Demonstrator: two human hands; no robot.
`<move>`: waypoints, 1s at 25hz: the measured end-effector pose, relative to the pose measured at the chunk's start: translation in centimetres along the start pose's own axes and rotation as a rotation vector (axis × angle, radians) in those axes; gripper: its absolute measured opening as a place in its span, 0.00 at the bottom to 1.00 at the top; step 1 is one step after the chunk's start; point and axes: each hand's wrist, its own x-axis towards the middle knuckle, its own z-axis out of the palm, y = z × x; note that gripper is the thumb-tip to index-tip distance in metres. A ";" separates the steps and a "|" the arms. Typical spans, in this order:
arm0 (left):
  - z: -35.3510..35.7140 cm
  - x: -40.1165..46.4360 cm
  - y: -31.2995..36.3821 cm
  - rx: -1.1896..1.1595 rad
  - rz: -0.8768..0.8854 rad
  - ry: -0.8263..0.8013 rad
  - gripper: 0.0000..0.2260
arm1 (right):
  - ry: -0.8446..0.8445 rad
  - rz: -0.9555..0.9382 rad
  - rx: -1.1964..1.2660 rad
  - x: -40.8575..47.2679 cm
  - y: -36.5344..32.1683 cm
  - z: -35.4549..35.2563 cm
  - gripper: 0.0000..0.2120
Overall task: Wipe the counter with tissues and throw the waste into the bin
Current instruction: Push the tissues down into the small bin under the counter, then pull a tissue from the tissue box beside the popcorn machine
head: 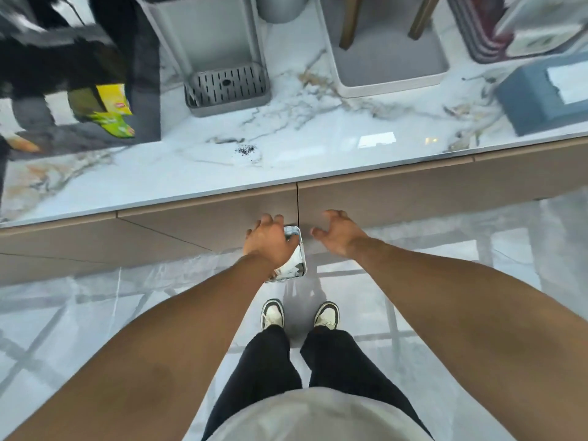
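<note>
A yellow snack bag [113, 100] at the left end of the worktop [178, 173] carries a small red round logo with white lettering, too blurred to read. No other words, numbers or signs can be read on anything in view.

The white marble counter [178, 173] bears a small patch of dark crumbs [246, 149] near its front edge, and a blue tissue box [541, 93] sits at its right end.

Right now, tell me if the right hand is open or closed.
Open: the right hand has its fingers spread and curled, holding nothing, below the counter edge.
</note>
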 end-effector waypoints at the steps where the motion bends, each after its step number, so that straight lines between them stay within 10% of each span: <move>1: -0.5 -0.2 0.6 0.017 0.023 -0.012 0.24 | 0.015 0.011 0.004 -0.7 0.0 -0.8 0.34; 25: -16.0 0.7 29.2 0.293 0.755 0.292 0.25 | 0.741 0.217 0.057 -17.3 11.2 -25.6 0.29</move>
